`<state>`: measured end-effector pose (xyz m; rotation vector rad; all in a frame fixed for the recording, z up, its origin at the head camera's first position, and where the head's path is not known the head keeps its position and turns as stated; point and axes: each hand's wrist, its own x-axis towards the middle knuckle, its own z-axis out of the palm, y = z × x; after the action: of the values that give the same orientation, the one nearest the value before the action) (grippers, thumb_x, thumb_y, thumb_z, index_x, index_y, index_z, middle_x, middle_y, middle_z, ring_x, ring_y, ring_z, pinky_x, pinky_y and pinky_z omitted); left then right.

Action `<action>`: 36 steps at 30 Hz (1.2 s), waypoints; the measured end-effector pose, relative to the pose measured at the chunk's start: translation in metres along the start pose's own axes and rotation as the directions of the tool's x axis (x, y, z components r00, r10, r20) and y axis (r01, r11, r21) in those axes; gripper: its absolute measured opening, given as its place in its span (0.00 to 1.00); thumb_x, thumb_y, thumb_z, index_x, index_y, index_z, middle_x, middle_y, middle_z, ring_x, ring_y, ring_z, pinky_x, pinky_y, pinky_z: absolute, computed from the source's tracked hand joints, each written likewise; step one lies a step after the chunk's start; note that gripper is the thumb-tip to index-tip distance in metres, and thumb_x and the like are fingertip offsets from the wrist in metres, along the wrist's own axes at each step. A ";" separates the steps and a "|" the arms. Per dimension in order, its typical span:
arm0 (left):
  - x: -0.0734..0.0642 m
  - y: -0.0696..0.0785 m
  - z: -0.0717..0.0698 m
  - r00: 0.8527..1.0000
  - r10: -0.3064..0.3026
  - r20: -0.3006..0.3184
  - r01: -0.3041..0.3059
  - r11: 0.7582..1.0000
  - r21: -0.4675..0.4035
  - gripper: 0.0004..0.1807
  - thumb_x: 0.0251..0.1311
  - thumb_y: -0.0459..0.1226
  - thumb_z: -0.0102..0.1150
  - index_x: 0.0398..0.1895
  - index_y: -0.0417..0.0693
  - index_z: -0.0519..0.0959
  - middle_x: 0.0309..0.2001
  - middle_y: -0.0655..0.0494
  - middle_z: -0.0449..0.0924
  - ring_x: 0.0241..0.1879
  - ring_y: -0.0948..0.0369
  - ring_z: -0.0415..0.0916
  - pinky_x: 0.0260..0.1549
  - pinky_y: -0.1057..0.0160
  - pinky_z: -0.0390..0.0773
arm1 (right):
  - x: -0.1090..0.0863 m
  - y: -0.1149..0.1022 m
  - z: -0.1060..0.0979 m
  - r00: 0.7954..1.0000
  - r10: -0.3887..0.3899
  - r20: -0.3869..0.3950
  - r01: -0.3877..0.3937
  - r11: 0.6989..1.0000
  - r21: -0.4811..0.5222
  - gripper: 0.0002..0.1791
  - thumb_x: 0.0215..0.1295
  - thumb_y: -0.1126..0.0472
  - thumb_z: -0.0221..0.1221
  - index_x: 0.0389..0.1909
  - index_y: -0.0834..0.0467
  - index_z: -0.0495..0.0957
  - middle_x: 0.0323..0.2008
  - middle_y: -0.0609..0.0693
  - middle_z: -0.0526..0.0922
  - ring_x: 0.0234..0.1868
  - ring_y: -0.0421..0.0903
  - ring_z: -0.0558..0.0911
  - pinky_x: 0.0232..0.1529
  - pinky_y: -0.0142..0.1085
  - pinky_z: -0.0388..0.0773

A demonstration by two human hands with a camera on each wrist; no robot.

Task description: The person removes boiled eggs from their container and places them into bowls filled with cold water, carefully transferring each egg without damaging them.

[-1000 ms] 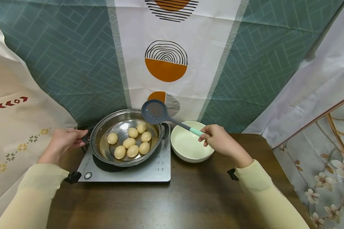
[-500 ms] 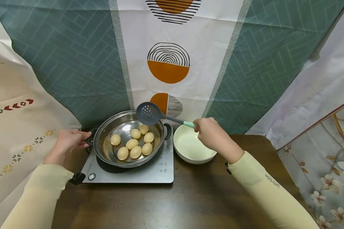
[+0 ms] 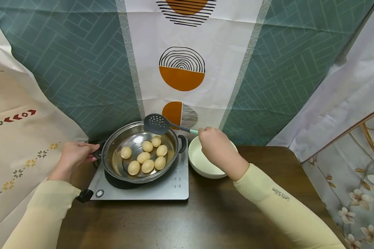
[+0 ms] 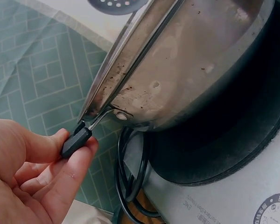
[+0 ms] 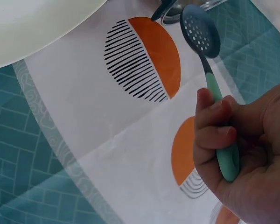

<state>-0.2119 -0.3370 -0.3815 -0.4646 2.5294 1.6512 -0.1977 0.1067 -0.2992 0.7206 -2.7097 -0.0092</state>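
My left hand (image 3: 76, 155) pinches the black side handle (image 4: 76, 142) of a steel pan (image 3: 107, 166) between thumb and fingers. Several light brown eggs (image 3: 143, 157) lie in shallow liquid in the pan. In my right hand (image 3: 216, 147) is a slotted skimmer, gripped by its mint green handle (image 5: 227, 158). The skimmer's dark grey perforated head (image 3: 157, 123) hangs over the pan's far right rim, with nothing on it. A pale cream bowl (image 3: 202, 162) stands right of the pan, partly covered by my right hand.
The pan rests on a silver induction cooker (image 3: 177, 186) with a black plate. A black cable (image 4: 126, 186) loops beside the cooker. Patterned cloth (image 3: 187, 86) hangs behind the brown table (image 3: 162, 224), and a floral cloth (image 3: 355, 193) is at the right.
My right hand and the skimmer have moved left, and the skimmer's head has come slightly down over the pan. My left hand keeps its hold on the pan handle.
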 end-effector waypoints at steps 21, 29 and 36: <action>0.001 -0.001 0.000 0.999 0.046 -0.006 -0.045 0.998 0.039 0.27 0.61 0.41 0.59 0.56 0.28 0.71 0.25 0.77 0.78 0.24 0.68 0.81 0.31 0.63 0.86 | 0.003 -0.017 0.034 0.997 -0.066 -0.050 0.060 0.991 -0.117 0.06 0.59 0.74 0.53 0.26 0.64 0.77 0.22 0.55 0.76 0.24 0.49 0.79 0.19 0.38 0.81; 0.002 0.000 0.001 0.999 0.038 -0.018 -0.038 0.999 0.022 0.25 0.60 0.41 0.60 0.54 0.29 0.74 0.25 0.74 0.79 0.24 0.68 0.81 0.30 0.64 0.86 | 0.001 -0.017 0.032 0.993 -0.031 0.117 0.029 0.999 0.019 0.06 0.54 0.72 0.56 0.23 0.59 0.76 0.21 0.51 0.76 0.23 0.45 0.77 0.21 0.36 0.78; 0.005 -0.004 -0.001 0.999 0.037 0.006 -0.037 0.999 0.032 0.28 0.61 0.42 0.59 0.57 0.28 0.71 0.25 0.76 0.79 0.24 0.68 0.81 0.31 0.62 0.86 | 0.003 -0.013 0.026 0.962 0.022 0.271 -0.086 0.970 0.226 0.09 0.51 0.74 0.56 0.23 0.56 0.77 0.19 0.45 0.75 0.22 0.41 0.72 0.20 0.31 0.70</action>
<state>-0.2152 -0.3401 -0.3855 -0.4124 2.5725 1.6186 -0.2020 0.0916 -0.3235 0.7577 -3.0237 0.2509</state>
